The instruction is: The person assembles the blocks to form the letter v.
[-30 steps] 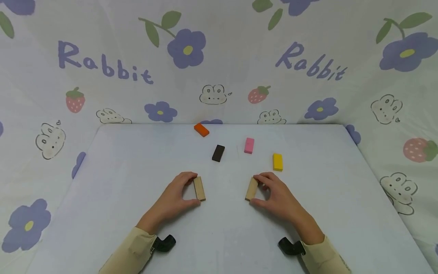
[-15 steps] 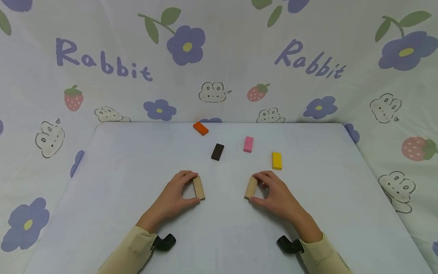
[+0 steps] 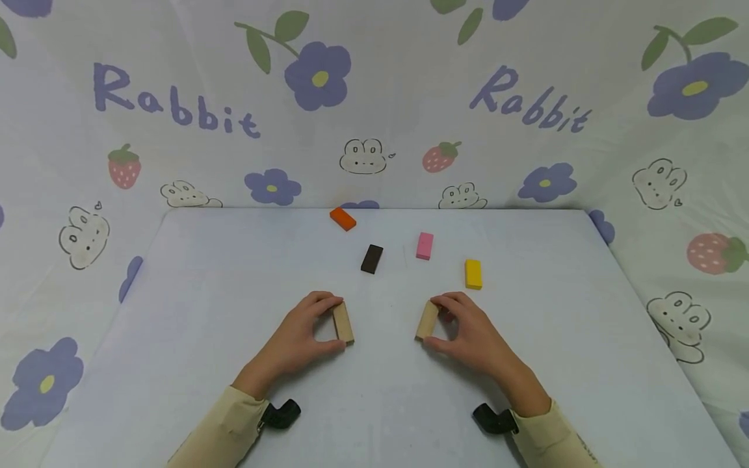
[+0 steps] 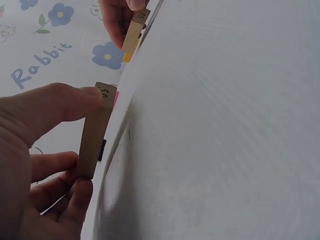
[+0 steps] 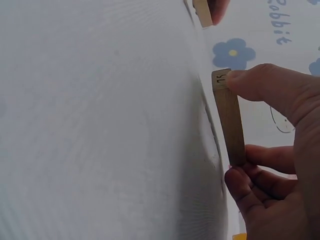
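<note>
My left hand (image 3: 301, 331) pinches a plain wooden block (image 3: 343, 324) by its two ends, thumb at the near end and fingertips at the far end. Opposite it, my right hand (image 3: 468, 331) grips a second wooden block (image 3: 428, 321) the same way. Both blocks tilt slightly, their far ends leaning outward in the head view, with a gap between them. In the left wrist view the left block (image 4: 95, 132) shows dark markings on its end, partly under the thumb. The right block (image 5: 228, 120) has an end marked 75 in the right wrist view.
Beyond the hands, several coloured blocks lie apart on the white table (image 3: 205, 273): orange (image 3: 342, 219), black (image 3: 372, 259), pink (image 3: 424, 246) and yellow (image 3: 473, 274). A printed cloth (image 3: 386, 97) rises behind the table's far edge.
Both hands have brought their wooden blocks slightly closer together, the left one moving right and the right one left. The coloured blocks stay where they lie; the head view has shifted slightly.
</note>
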A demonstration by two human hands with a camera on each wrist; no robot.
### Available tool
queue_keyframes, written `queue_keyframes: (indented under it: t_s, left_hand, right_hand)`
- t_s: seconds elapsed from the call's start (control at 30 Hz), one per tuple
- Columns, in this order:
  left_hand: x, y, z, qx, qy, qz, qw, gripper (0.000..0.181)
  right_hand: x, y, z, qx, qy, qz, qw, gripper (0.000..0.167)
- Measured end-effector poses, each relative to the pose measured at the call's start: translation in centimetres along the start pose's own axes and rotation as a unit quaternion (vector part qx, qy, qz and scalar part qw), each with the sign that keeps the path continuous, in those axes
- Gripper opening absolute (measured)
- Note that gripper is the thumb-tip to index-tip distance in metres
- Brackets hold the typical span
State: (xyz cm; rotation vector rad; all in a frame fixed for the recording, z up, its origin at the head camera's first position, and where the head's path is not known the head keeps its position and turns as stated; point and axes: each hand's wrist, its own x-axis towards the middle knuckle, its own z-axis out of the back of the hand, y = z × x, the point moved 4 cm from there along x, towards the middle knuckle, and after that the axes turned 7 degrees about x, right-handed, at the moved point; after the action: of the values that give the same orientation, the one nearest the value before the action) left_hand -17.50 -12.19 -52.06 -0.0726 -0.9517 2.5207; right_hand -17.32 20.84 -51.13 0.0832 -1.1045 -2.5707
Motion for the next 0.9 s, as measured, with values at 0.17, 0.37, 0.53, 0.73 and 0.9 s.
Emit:
queue_keyframes:
  t_s: [0.17,0.37,0.53,0.73,0.9]
  left_hand:
    - [0.0,-0.5,0.2,-0.012,0.003,-0.008,0.9999,0.074]
    - [0.0,-0.8,0.2,-0.012,0.007,-0.013,0.9998,0.071]
    - [0.0,-1.2,0.3,-0.010,0.012,-0.014,0.9998,0.071]
    - [0.1,-1.4,0.2,0.000,0.011,-0.014,0.9998,0.071]
    - [-0.1,-1.5,0.0,0.000,0.020,-0.008,0.9998,0.070]
  right_hand:
    - [0.0,0.3,-0.1,0.000,0.002,0.005,1.0000,0.068]
    - [0.0,0.8,-0.2,0.004,0.006,0.006,1.0000,0.068]
    - [0.1,1.3,-0.4,0.009,0.017,-0.001,0.9998,0.069]
    - [0.1,1.5,-0.6,0.006,0.018,-0.001,0.9998,0.068]
    - [0.1,1.7,-1.0,0.013,0.019,0.006,0.9997,0.066]
